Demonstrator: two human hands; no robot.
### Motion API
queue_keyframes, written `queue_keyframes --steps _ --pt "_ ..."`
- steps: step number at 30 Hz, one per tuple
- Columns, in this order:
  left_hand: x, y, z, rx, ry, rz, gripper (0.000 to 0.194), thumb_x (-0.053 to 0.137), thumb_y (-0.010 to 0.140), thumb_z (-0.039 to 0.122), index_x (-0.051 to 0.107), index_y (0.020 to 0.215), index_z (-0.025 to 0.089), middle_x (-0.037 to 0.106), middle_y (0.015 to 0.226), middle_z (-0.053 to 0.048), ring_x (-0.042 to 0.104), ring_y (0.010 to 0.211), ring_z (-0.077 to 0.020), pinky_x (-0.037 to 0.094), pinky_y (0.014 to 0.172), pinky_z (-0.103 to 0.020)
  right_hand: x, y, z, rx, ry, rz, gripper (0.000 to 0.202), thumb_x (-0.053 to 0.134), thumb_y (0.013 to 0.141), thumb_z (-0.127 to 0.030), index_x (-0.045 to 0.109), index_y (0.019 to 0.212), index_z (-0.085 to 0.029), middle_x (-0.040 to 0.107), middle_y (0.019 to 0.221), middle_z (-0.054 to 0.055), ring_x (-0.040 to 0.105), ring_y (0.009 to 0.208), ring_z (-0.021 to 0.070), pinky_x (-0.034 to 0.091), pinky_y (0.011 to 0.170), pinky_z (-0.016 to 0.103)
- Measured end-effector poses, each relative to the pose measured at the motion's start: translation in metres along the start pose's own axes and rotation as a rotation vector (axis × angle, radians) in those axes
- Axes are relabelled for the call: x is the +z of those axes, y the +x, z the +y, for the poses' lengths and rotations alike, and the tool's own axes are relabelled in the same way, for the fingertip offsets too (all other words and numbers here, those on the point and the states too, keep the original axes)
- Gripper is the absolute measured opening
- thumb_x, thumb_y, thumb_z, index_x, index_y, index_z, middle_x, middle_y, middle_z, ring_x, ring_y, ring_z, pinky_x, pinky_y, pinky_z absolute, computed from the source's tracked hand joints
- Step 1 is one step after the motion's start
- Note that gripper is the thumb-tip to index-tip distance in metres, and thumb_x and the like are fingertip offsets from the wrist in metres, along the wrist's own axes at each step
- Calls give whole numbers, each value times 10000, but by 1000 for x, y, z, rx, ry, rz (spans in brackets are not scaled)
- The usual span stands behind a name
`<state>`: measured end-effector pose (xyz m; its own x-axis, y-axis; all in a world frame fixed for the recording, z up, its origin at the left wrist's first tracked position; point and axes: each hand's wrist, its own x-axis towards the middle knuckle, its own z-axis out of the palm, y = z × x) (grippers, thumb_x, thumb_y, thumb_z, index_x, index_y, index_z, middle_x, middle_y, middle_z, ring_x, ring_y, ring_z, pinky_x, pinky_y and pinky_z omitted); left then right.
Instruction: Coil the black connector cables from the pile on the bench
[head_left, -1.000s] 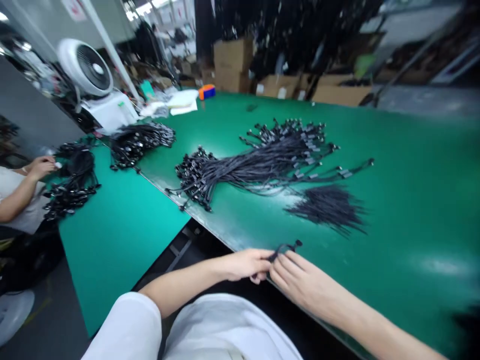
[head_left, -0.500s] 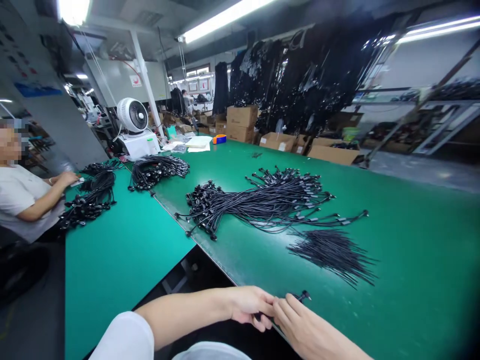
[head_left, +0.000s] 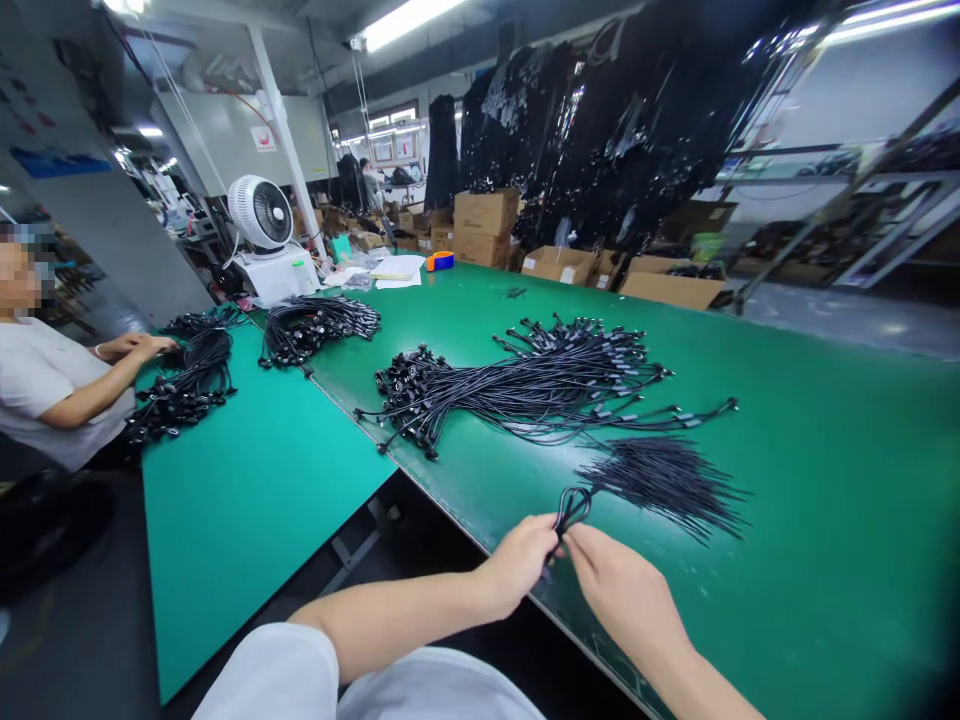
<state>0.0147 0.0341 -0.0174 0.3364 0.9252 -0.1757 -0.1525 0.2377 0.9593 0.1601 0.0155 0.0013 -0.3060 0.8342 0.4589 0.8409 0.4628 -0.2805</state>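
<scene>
A black cable folded into a loop (head_left: 574, 506) stands up from my left hand (head_left: 521, 562), whose fingers are wrapped round it near the table edge. My right hand (head_left: 616, 577) is closed in a pinch against the cable's right side; what its fingertips hold is too small to tell. Just beyond the hands lies a bunch of thin black ties (head_left: 664, 480). Behind that, a large pile of black cables (head_left: 517, 392) with connectors at both ends spreads across the green table (head_left: 810, 450).
A person (head_left: 64, 385) at the left handles cables beside another cable pile (head_left: 187, 385). Further back are a smaller cable bundle (head_left: 319, 328), a white fan (head_left: 260, 213), papers (head_left: 397, 270) and an orange-and-blue tape roll (head_left: 440, 261). Cardboard boxes (head_left: 484, 228) stand behind the table.
Both hands have moved up and forward over the table edge. The cable loop now shows above my left fingers. The view has shifted slightly, and the other person's hands have moved.
</scene>
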Motion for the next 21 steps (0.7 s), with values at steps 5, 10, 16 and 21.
queue_keyframes --steps 5,10,16,21 --pt "-9 -3 22 142 -24 -125 184 565 845 220 692 965 163 622 1029 -67 560 1034 -197 407 1026 -366 -4 -1 -7 626 697 -130 382 478 876 -520 587 705 -196 516 552 -6 446 476 139 332 449 255" --pt "-25 -11 26 327 549 -280 255 518 814 88 723 723 211 617 1007 -61 500 1057 -211 347 1072 -409 -25 -2 -6 712 824 -125 360 517 820 -491 503 628 -186 446 572 -18 380 541 108 291 506 238" --pt "-23 2 19 4 242 -265 207 577 864 292 750 914 190 588 1008 -64 555 988 -196 418 989 -361 -30 -8 -29 437 676 -147 319 437 874 -383 550 654 -181 586 686 26 504 666 135 385 673 264" --pt "-27 -4 35 86 49 -423 401 611 849 542 768 898 176 576 1012 -89 540 956 -205 457 893 -343 -26 -9 -19 650 898 -219 328 466 861 -437 521 661 -184 463 560 -26 436 505 101 343 535 241"
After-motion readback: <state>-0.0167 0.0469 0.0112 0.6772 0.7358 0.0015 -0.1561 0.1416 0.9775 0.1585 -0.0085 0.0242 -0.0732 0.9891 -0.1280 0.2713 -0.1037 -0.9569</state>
